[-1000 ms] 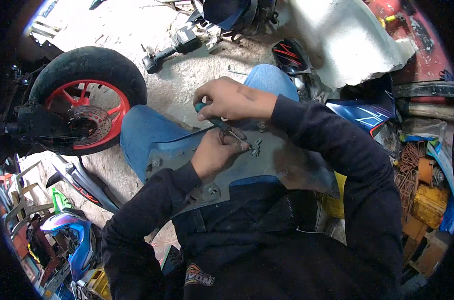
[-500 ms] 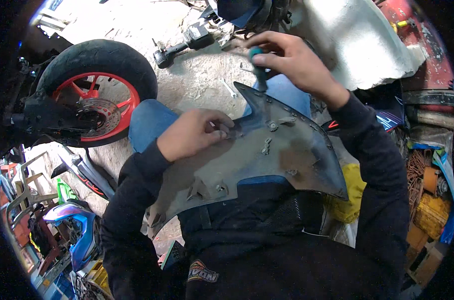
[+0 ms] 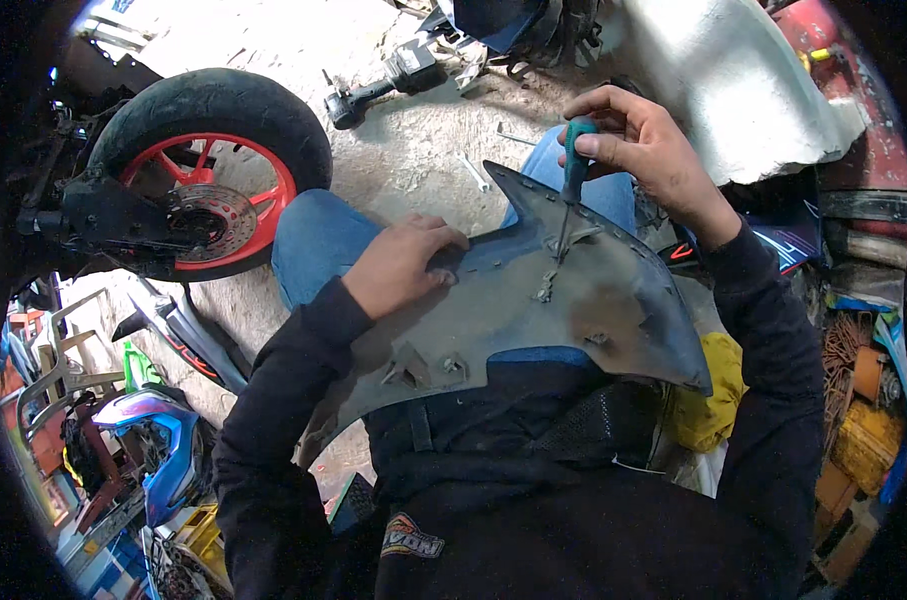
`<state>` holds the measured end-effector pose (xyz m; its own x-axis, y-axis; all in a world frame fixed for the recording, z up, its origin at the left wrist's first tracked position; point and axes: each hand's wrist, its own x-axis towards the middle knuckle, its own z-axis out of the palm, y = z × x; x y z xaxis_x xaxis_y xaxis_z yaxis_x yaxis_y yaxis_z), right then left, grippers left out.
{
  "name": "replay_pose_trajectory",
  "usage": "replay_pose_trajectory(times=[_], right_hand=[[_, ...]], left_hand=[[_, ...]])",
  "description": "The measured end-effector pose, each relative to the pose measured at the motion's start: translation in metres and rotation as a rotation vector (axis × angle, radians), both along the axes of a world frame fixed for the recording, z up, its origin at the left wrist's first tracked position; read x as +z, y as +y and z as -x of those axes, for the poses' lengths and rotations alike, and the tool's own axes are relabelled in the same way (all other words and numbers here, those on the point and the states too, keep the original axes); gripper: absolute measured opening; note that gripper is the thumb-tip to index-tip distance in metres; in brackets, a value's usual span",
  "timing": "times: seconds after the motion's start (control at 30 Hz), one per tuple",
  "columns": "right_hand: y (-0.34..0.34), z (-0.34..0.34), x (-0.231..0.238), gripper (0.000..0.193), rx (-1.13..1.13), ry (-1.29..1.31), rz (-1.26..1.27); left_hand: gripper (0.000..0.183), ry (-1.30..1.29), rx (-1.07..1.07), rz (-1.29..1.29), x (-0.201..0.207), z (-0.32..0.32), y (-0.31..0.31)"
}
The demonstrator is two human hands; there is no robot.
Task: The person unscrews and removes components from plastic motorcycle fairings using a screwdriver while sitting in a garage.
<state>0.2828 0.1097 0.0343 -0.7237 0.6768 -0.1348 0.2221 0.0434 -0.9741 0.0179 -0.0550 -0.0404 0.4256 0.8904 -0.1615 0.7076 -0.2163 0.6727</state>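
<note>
A dusty grey motorcycle fairing panel [image 3: 513,310] lies across my lap with its inner side up, showing clips along the edge and several mounting posts. My left hand [image 3: 403,262] grips its upper edge, fingers curled and thumb on the inner face. In my right hand [image 3: 655,165], closed, is a screwdriver [image 3: 576,170] with a teal and dark handle. Its thin shaft points down, the tip at or just above a small metal piece [image 3: 544,288] in the panel's middle; contact is hard to tell.
A motorcycle wheel [image 3: 213,170] with a red rim stands on the left. On the floor ahead lie a cordless power tool [image 3: 388,85] and a wrench [image 3: 472,172]. A yellow cloth or bag [image 3: 708,390] sits by my right side, and a blue fairing part [image 3: 168,455] at lower left.
My right hand has lowered the screwdriver from beyond the panel's far edge to above its middle. The view has shifted a little; my left hand keeps its hold on the panel.
</note>
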Motion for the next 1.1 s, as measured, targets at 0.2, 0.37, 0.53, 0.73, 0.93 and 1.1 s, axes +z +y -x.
replay_pose_trajectory(times=[0.2, 0.37, 0.53, 0.73, 0.93, 1.1], right_hand=[[-0.004, -0.007, -0.001, 0.032, 0.063, -0.033, 0.009], [-0.007, -0.009, 0.0, 0.033, 0.065, -0.035, -0.002], [-0.008, -0.017, 0.003, 0.032, 0.037, -0.046, 0.04], [-0.009, -0.028, 0.009, 0.031, 0.027, -0.01, 0.028], [-0.006, -0.034, 0.025, 0.031, -0.055, 0.073, 0.031], [-0.001, -0.038, 0.038, 0.036, -0.119, 0.151, 0.045]], left_hand=[[0.039, -0.062, -0.046, 0.038, -0.012, 0.006, 0.007], [0.04, -0.099, 0.002, 0.152, -0.01, 0.007, 0.012], [0.053, -0.221, 0.147, 0.216, -0.002, 0.004, 0.013], [0.053, -0.073, 0.112, 0.147, 0.015, 0.009, 0.02], [0.051, 0.018, 0.139, -0.099, 0.033, 0.017, 0.031], [0.048, 0.106, 0.197, -0.123, 0.06, 0.03, 0.033]])
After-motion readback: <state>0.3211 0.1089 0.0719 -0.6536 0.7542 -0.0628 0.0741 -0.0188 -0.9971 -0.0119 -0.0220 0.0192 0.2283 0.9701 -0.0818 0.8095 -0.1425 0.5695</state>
